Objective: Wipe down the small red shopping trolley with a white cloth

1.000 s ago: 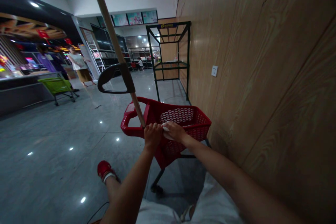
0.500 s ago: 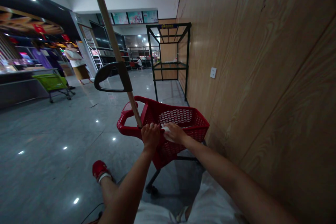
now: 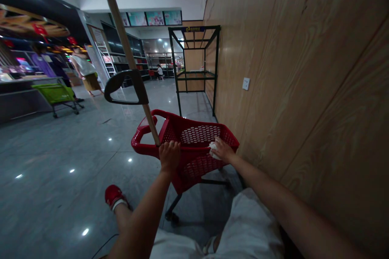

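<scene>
In front of me stands a red plastic shopping cart (image 3: 194, 151) with perforated basket walls and dark legs. My left hand (image 3: 169, 156) is closed over its near rim, close to the handle end. My right hand (image 3: 223, 150) presses a crumpled white cloth (image 3: 214, 150), perhaps tissue, against the same rim nearer the cart's right end. A long wooden pole (image 3: 121, 28) with a dark loop-shaped handle piece (image 3: 141, 87) around it rises from beside my left hand, leaning up and left; its lower end is hidden.
A wood-panelled wall (image 3: 291, 89) with a socket (image 3: 246, 83) runs close on the right. Behind the cart stands a dark metal rack (image 3: 196, 76). Leftward are a green cart (image 3: 56, 94), a counter (image 3: 24, 99) and two people; another person (image 3: 159, 72) sits far back.
My right hand has slid rightward along the rim with the white cloth, away from my left hand. My left hand stays on the rim. The view has shifted slightly.
</scene>
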Tool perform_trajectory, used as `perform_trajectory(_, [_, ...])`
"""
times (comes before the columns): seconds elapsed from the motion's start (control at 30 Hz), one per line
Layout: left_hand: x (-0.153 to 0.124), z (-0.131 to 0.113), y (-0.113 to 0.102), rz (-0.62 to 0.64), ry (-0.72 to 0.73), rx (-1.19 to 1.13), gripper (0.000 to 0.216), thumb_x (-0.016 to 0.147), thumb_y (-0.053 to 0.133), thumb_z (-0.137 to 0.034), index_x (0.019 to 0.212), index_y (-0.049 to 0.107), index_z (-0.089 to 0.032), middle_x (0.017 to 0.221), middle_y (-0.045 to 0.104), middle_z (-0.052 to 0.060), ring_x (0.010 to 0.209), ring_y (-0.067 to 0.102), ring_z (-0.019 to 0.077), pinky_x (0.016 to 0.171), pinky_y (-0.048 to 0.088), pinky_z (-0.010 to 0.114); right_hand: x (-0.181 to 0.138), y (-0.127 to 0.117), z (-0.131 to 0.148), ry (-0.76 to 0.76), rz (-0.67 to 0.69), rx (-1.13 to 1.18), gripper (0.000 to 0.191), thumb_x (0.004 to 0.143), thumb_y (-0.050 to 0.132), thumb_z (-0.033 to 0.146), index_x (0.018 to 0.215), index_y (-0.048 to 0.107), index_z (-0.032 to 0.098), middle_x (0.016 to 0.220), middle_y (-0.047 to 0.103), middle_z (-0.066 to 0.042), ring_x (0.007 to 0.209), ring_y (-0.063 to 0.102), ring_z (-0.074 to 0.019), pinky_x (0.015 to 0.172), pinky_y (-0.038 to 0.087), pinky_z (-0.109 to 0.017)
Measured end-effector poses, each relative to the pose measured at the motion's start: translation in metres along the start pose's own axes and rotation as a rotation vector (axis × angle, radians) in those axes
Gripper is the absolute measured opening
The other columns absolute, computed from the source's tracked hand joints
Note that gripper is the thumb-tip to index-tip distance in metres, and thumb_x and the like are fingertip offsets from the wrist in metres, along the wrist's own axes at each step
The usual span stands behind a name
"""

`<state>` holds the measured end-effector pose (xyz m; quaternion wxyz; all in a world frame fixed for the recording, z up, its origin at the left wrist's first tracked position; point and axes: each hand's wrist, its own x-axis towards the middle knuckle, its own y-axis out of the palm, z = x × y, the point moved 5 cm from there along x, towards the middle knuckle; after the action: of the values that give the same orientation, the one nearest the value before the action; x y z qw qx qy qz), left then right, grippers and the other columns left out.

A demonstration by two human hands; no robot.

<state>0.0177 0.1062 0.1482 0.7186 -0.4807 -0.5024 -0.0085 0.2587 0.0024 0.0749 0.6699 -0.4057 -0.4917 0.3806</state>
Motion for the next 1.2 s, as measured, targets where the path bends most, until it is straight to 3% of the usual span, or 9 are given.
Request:
perform_trajectory(0.2, [-0.001,-0.007,0.001,0.008,-0.068,0.050,0.035,0.095,0.033,-0.030,0.076,0.061,-0.021,0.084,0.065,0.006,0.085,0.052,0.0234,0.081,0.031,0.039,0.037,0.006,0.105,-0.305,-0.050,0.245,0.034,0.090,0.054,0.028,0.122,0.051,0.019,0.120,0.058,-0.009,0.114,0.051,-0.0202,0.100,0.042,-0.037])
perform_trajectory(0.33, [-0.003,-0.003,0.000,0.026,-0.025,0.009,0.029,0.094,0.037,-0.029,0.081,0.062,-0.022,0.086,0.065,0.006,0.087,0.053,0.0230,0.082,0.031,0.039,0.053,0.009,0.154,-0.306,-0.096,0.269,0.034,0.090,0.054,0.028,0.122,0.052,0.016,0.114,0.059,-0.011,0.107,0.054,-0.0207,0.094,0.045,-0.035])
perform_trajectory(0.43, [-0.005,0.001,-0.001,0.022,0.034,0.023,0.028,0.094,0.038,-0.030,0.083,0.062,-0.022,0.091,0.066,0.006,0.088,0.053,0.0226,0.083,0.032,0.039,0.046,0.008,0.134,-0.258,-0.021,0.231,0.037,0.089,0.057,0.036,0.121,0.055,0.019,0.115,0.060,-0.009,0.104,0.057,-0.0201,0.091,0.046,-0.032])
perform_trajectory(0.53, [-0.005,0.004,0.000,0.000,0.038,0.017,0.030,0.095,0.036,-0.031,0.084,0.063,-0.022,0.092,0.067,0.005,0.087,0.053,0.0224,0.083,0.032,0.039,0.029,0.004,0.081,-0.176,0.030,0.148,0.036,0.089,0.056,0.042,0.117,0.059,0.019,0.120,0.060,-0.010,0.108,0.057,-0.0211,0.094,0.044,-0.034])
perform_trajectory(0.7, [-0.003,-0.003,0.001,-0.027,0.025,-0.007,0.032,0.095,0.036,-0.030,0.078,0.062,-0.022,0.086,0.066,0.005,0.084,0.053,0.0222,0.085,0.032,0.038,0.008,-0.003,0.016,-0.085,-0.040,0.063,0.036,0.086,0.060,0.043,0.108,0.062,0.015,0.139,0.046,-0.017,0.126,0.045,-0.0290,0.105,0.036,-0.044])
perform_trajectory(0.8, [-0.003,-0.008,0.000,-0.055,-0.004,0.016,0.032,0.095,0.036,-0.029,0.078,0.062,-0.022,0.086,0.067,0.005,0.084,0.052,0.0224,0.082,0.032,0.038,0.012,-0.001,0.035,-0.126,-0.004,0.144,0.034,0.086,0.060,0.036,0.113,0.059,0.015,0.130,0.054,-0.015,0.119,0.052,-0.0257,0.100,0.041,-0.041])
perform_trajectory(1.03, [-0.008,-0.002,-0.003,-0.054,0.044,-0.008,0.029,0.094,0.038,-0.032,0.083,0.062,-0.022,0.086,0.065,0.006,0.084,0.052,0.0226,0.082,0.031,0.039,0.052,-0.003,0.160,-0.331,-0.095,0.309,0.026,0.085,0.058,0.021,0.110,0.057,0.016,0.110,0.061,-0.009,0.106,0.055,-0.0200,0.095,0.043,-0.033])
perform_trajectory(1.1, [-0.008,0.002,-0.006,-0.046,0.082,-0.014,0.028,0.094,0.039,-0.033,0.084,0.062,-0.022,0.086,0.065,0.006,0.084,0.052,0.0223,0.082,0.031,0.039,0.055,-0.002,0.168,-0.337,-0.092,0.304,0.025,0.086,0.057,0.021,0.110,0.057,0.016,0.109,0.061,-0.008,0.105,0.055,-0.0195,0.095,0.042,-0.032])
perform_trajectory(1.2, [-0.006,0.010,-0.009,-0.029,0.111,0.016,0.028,0.094,0.039,-0.034,0.080,0.061,-0.023,0.084,0.065,0.005,0.083,0.053,0.0218,0.083,0.032,0.038,0.044,-0.001,0.143,-0.308,-0.047,0.279,0.026,0.087,0.059,0.031,0.110,0.058,0.019,0.109,0.061,-0.007,0.102,0.057,-0.0189,0.091,0.044,-0.031])
